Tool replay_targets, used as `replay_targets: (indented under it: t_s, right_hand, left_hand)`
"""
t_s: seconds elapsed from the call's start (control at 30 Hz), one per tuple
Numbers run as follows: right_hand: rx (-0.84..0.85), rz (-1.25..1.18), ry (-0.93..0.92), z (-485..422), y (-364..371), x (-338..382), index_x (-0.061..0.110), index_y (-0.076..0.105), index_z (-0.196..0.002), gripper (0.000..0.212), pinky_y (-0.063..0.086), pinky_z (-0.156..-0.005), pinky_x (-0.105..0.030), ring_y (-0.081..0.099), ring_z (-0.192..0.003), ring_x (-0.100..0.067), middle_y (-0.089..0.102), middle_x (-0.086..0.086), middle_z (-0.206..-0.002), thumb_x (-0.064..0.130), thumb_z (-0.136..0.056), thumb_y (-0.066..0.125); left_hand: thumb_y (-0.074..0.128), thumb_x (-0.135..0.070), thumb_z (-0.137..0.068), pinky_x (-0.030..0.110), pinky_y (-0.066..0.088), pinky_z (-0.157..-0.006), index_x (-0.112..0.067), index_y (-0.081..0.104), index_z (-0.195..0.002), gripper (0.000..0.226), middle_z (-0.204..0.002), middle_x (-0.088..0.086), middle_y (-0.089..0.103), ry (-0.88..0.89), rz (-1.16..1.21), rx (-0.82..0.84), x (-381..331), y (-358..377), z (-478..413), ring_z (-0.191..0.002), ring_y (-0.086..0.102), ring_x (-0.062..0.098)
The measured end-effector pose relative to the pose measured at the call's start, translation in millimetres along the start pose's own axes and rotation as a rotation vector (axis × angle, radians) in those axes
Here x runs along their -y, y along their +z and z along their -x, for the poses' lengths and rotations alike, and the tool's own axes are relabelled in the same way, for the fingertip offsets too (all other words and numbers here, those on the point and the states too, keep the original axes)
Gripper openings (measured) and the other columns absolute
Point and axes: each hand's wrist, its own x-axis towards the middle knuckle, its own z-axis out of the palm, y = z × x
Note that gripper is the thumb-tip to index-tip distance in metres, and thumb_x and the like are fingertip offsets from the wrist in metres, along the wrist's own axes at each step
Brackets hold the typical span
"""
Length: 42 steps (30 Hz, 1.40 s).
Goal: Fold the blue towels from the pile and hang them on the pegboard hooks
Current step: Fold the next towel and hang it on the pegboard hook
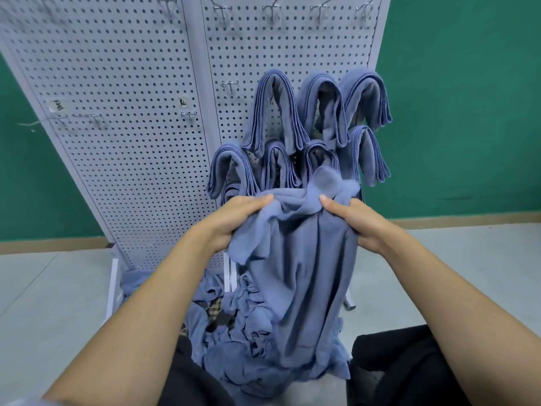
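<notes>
A crumpled blue towel hangs in front of me, lifted above the pile of blue towels on the floor. My left hand grips its upper left edge, thumb on top. My right hand grips the upper right edge, where a bunched corner sticks up. Behind stands the white pegboard. Several folded blue towels hang on hooks on its right panel, in two rows.
Bare metal hooks stick out of the left panel, and a row of hooks runs along the top. A green wall lies behind, grey floor on both sides. My dark trouser legs flank the pile.
</notes>
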Motion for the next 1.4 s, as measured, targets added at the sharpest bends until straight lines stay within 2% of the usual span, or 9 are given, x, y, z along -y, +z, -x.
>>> replay_targets:
  t_s: [0.17,0.33,0.5,0.6,0.83,0.97,1.07,1.3,1.4]
  right_hand:
    - [0.265,0.120,0.075,7,24,-7,0.012,0.065,-0.107,0.019,0.055,-0.075,-0.022,0.069,-0.094,-0.013,0.074,-0.001,-0.098,0.021,-0.091,0.061]
    - [0.197,0.071,0.062,0,44,-8,0.017,0.064,-0.086,0.009,0.053,-0.069,-0.026,0.069,-0.079,-0.015,0.072,-0.002,-0.077,0.016,-0.093,0.059]
    - [-0.079,-0.167,0.123,-21,41,-3,0.008,0.065,-0.095,0.021,0.052,-0.088,-0.038,0.066,-0.091,-0.026,0.070,-0.013,-0.089,0.028,-0.090,0.064]
    - [-0.127,-0.252,0.139,-30,40,-2,0.008,0.061,-0.094,0.027,0.049,-0.096,-0.039,0.062,-0.098,-0.026,0.064,-0.013,-0.094,0.034,-0.092,0.060]
    - [0.031,-0.422,0.018,-23,31,5,0.005,0.065,-0.105,0.022,0.055,-0.085,-0.031,0.066,-0.091,-0.021,0.069,-0.014,-0.098,0.022,-0.095,0.057]
    - [0.197,-0.085,0.030,-11,30,1,0.009,0.068,-0.100,0.014,0.048,-0.081,-0.023,0.062,-0.084,-0.011,0.070,-0.003,-0.091,0.014,-0.093,0.057]
    - [0.121,0.013,0.064,-11,30,-6,0.002,0.062,-0.113,0.023,0.048,-0.092,-0.033,0.064,-0.087,-0.017,0.069,-0.009,-0.096,0.014,-0.095,0.056]
    - [0.114,-0.150,0.057,-9,33,-4,-0.002,0.057,-0.115,0.024,0.056,-0.074,-0.030,0.069,-0.086,-0.018,0.070,-0.013,-0.100,0.012,-0.100,0.044]
    - [0.090,-0.212,0.030,-10,35,-2,-0.006,0.054,-0.120,0.028,0.056,-0.080,-0.032,0.066,-0.098,-0.024,0.067,-0.019,-0.112,0.010,-0.101,0.042]
  left_hand:
    - [0.051,-0.029,-0.096,0.038,0.046,-0.099,-0.009,0.067,-0.104,0.026,-0.101,0.010,0.069,0.039,0.425,0.000,-5,10,-6,-0.095,0.063,0.022]
    - [0.052,-0.029,-0.095,0.039,0.046,-0.101,-0.003,0.062,-0.118,0.036,-0.110,0.014,0.068,0.064,0.479,0.032,-1,17,-9,-0.106,0.063,0.024]
    - [0.067,-0.029,-0.086,0.023,0.047,-0.077,-0.018,0.058,-0.118,0.035,-0.110,-0.003,0.066,0.094,0.024,-0.140,8,25,-3,-0.101,0.060,0.013]
    - [0.079,-0.027,-0.077,0.018,0.049,-0.072,-0.023,0.053,-0.122,0.052,-0.114,-0.004,0.067,-0.023,-0.235,-0.010,24,27,0,-0.104,0.063,0.010]
    - [0.057,-0.016,-0.095,0.042,0.053,-0.092,-0.014,0.056,-0.117,0.022,-0.111,0.007,0.069,0.075,-0.001,-0.240,28,24,-10,-0.102,0.066,0.023]
    - [0.059,-0.008,-0.093,0.039,0.051,-0.095,-0.007,0.056,-0.119,0.026,-0.109,0.011,0.070,0.096,0.173,-0.257,22,18,-9,-0.101,0.067,0.024]
    - [0.069,0.004,-0.081,0.041,0.048,-0.099,-0.010,0.058,-0.118,0.041,-0.113,0.010,0.068,0.104,0.069,-0.208,23,19,-7,-0.108,0.064,0.024]
    - [0.068,-0.015,-0.083,0.025,0.051,-0.068,-0.017,0.030,-0.116,0.050,-0.094,0.003,0.062,0.246,-0.305,-0.515,26,28,-6,-0.076,0.057,0.013]
    - [0.064,-0.014,-0.083,0.010,0.037,-0.053,-0.012,0.042,-0.101,0.029,-0.085,0.000,0.054,0.307,-0.517,-0.559,25,27,-5,-0.068,0.047,0.008]
